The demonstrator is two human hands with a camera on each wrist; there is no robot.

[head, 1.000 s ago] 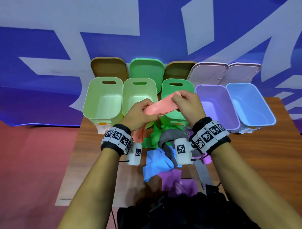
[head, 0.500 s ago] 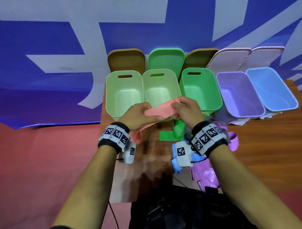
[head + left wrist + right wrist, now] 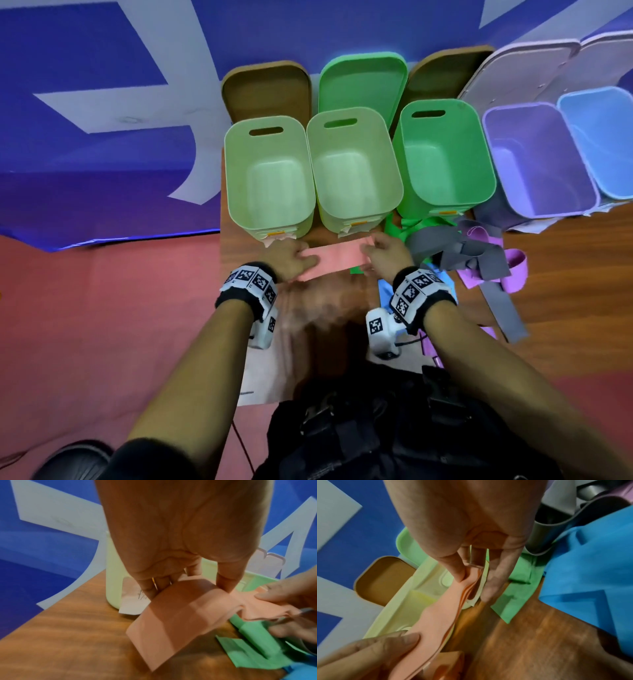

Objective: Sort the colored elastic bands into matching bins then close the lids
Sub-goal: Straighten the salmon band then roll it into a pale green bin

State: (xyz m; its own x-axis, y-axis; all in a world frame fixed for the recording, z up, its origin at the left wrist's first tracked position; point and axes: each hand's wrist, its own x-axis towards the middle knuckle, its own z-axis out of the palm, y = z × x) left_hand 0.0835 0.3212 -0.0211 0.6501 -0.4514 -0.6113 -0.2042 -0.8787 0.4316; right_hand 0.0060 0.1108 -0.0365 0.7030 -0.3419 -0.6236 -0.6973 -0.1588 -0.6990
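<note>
Salmon-pink band is stretching mid-frame below the open bins, left hand and right hand each pinching one end.

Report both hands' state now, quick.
Left hand: closed on one end of the pink band, thumb on top.
Right hand: closed on the band's other end, pinched between thumb and fingers.

Even, fairly bright indoor light; soft shadows on the tabletop; motion blur smears its near edge; wide-angle bending at the borders; wrist views soft-focused.
</note>
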